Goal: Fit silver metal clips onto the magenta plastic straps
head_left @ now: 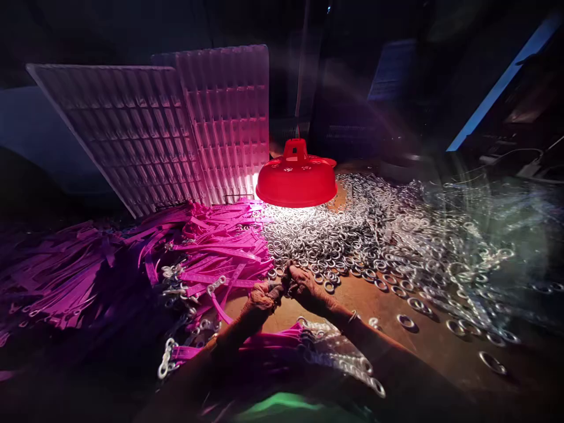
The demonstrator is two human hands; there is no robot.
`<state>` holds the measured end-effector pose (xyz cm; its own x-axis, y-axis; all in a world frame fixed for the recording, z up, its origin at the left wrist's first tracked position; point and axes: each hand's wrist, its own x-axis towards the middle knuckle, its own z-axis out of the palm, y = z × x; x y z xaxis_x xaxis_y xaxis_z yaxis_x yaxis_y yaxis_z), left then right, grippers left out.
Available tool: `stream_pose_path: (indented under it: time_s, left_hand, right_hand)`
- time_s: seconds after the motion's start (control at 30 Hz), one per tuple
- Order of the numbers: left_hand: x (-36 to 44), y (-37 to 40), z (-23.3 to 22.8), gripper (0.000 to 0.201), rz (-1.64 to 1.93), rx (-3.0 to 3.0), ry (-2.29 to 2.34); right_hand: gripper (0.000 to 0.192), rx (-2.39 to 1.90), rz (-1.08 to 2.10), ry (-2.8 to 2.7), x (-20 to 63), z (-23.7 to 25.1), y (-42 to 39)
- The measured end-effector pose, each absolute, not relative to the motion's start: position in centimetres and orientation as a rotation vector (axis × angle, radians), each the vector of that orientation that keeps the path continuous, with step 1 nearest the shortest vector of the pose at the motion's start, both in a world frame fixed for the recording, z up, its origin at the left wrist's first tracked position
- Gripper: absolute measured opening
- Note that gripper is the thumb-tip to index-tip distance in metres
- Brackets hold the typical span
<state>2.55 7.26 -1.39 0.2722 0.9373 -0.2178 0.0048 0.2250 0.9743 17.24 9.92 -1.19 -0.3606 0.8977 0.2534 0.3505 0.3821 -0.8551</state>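
Left hand [263, 297], right hand [305, 288], fingers curled, hold unclear, flat magenta straps [222, 238], shiny round rings [319, 241]

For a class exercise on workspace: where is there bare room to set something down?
Bare table shows between the ring pile and the right forearm; a smaller patch lies between the right hand and the near straps. Crowded: beneath the red lamp, and over the pink straps at left.

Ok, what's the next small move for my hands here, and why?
Perhaps ease the right hand slightly off the left hand and check the grip before reaching for the metal rings just beyond: the hands meet closely, and anything between them is too dark to make out.
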Motion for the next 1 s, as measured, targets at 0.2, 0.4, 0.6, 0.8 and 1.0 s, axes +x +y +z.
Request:
stream_pose_path:
  time_s: [0.2,0.4,0.6,0.8,1.0]
  left_hand:
    - [1.9,6.4,1.4,0.048,0.736,1.144,1.148]
    - [0.2,4.0,7.8,0.039,0.493,1.17,1.124]
    - [0.0,0.8,5.5,0.042,0.372,1.041,1.001]
    - [0.1,-2.1,3.4,0.043,0.518,1.046,0.81]
    - [0.3,-2.4,3.4,0.04,0.529,0.833,0.895]
  right_hand:
    - [0.03,-1.045,1.192,-1.87,17.2,0.7,9.5]
    - [0.032,-0.979,0.838,-2.409,18.8,4.6,3.5]
    - [0.025,-1.19,0.729,-2.411,19.1,2.0,-2.1]
    - [0.019,-1.286,1.124,-2.223,18.7,1.4,-3.4]
    - [0.019,-1.315,1.393,-2.128,17.9,1.7,-2.1]
